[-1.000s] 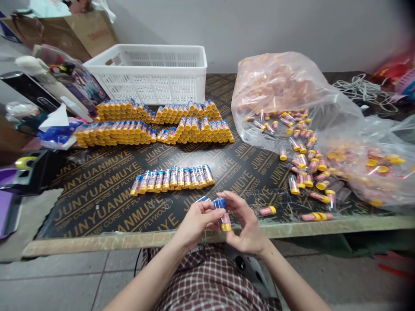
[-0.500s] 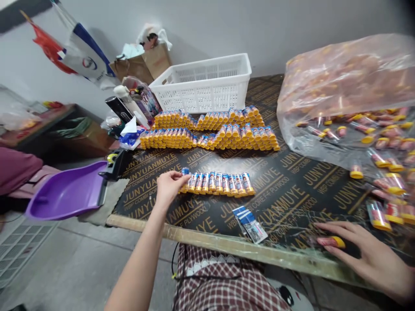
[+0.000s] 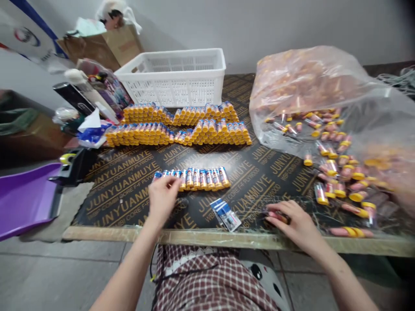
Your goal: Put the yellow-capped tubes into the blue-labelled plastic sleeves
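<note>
My right hand [image 3: 293,220] is closed on a small clear tube [image 3: 277,217] with pink contents, low over the front of the table. Its ends are partly hidden by my fingers. My left hand [image 3: 164,196] is just in front of a row of labelled tubes [image 3: 202,179] with yellow caps. Thumb and forefinger come together near the row's left part, and nothing shows between them. Between my hands lie a few blue-and-white labels [image 3: 225,214], overlapping, near the front edge.
Stacked labelled tubes [image 3: 139,133] stand before a white basket [image 3: 175,88]. At right, a clear plastic bag [image 3: 301,77] spills loose pink tubes [image 3: 346,172]. A purple dustpan [image 3: 26,196], bottles [image 3: 76,97] and a paper bag [image 3: 106,47] are on the left. A wooden strip [image 3: 207,237] edges the table.
The view has swung right. My right hand has come inward with the pink tube, its fingers now closed around it. My left hand has moved right from the row's left end.
</note>
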### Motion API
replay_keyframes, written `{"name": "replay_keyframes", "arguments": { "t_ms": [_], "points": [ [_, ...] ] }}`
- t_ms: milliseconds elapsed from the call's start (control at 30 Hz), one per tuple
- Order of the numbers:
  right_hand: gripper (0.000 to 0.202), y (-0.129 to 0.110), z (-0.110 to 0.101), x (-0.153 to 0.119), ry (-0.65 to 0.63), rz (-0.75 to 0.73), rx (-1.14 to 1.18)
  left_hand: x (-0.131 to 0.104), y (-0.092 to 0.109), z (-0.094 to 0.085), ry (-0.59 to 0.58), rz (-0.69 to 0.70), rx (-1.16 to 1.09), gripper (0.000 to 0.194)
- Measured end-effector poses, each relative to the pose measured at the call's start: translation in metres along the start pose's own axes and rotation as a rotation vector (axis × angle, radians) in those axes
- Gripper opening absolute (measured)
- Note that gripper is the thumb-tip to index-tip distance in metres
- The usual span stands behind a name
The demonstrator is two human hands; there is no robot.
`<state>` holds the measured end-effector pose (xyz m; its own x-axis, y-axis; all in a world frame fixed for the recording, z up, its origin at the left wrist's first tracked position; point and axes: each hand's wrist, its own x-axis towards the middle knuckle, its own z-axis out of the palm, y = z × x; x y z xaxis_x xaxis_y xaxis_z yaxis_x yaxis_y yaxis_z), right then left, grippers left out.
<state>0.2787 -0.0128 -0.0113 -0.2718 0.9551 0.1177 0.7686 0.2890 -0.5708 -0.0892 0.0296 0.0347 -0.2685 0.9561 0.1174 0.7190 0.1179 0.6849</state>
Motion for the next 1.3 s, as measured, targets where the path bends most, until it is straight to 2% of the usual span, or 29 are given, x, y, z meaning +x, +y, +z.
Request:
{"name": "replay_keyframes", "arguments": {
  "t_ms": [67,100,167,267,400,533,633,733,833,900,967,1067,1167,1300],
  "points": [
    [0.025,-0.02,0.006,0.006,0.042,0.032,0.089,-0.025,0.016,0.032,-0.292,0.035,-0.156,0.024],
    [0.028,-0.029,0.009,0.008,0.05,0.047,0.132,-0.036,0.022,0.047,-0.377,0.04,-0.168,0.024],
    [0.032,-0.042,0.014,0.011,0.048,0.074,0.217,-0.053,0.03,0.07,-0.445,0.03,-0.141,0.021],
    [0.031,-0.051,0.018,0.012,0.044,0.098,0.307,-0.06,0.034,0.083,-0.448,0.023,-0.102,0.015],
    [0.034,-0.053,0.022,0.012,0.07,0.114,0.3,-0.057,0.032,0.08,-0.439,0.029,-0.109,0.013],
    [0.034,-0.054,0.028,0.011,0.164,0.167,0.353,-0.058,0.03,0.08,-0.392,0.032,-0.139,0.007],
    [0.015,-0.059,0.028,0.009,0.279,0.177,0.393,-0.059,0.034,0.079,-0.341,0.015,-0.204,0.012],
    [0.007,-0.069,0.025,0.006,0.332,0.115,0.452,-0.057,0.04,0.076,-0.397,-0.15,-0.502,0.018],
    [0.018,-0.079,0.022,0.0,0.329,0.089,0.534,-0.053,0.047,0.069,-0.456,-0.44,-0.893,0.028],
    [0.021,-0.084,0.023,-0.004,0.35,0.08,0.532,-0.05,0.05,0.065,-0.455,-0.566,-1.037,0.035],
    [0.024,-0.088,0.026,-0.008,0.391,0.077,0.508,-0.048,0.052,0.063,-0.453,-0.617,-1.108,0.04],
    [0.025,-0.092,0.031,-0.011,0.464,0.052,0.483,-0.047,0.051,0.063,-0.456,-0.659,-1.187,0.035],
    [0.029,-0.095,0.036,-0.013,0.493,0.021,0.454,-0.046,0.05,0.064,-0.409,-0.707,-1.246,0.029],
    [0.037,-0.097,0.038,-0.014,0.511,-0.029,0.407,-0.046,0.05,0.065,-0.341,-0.739,-1.26,0.031]
  ]
}}
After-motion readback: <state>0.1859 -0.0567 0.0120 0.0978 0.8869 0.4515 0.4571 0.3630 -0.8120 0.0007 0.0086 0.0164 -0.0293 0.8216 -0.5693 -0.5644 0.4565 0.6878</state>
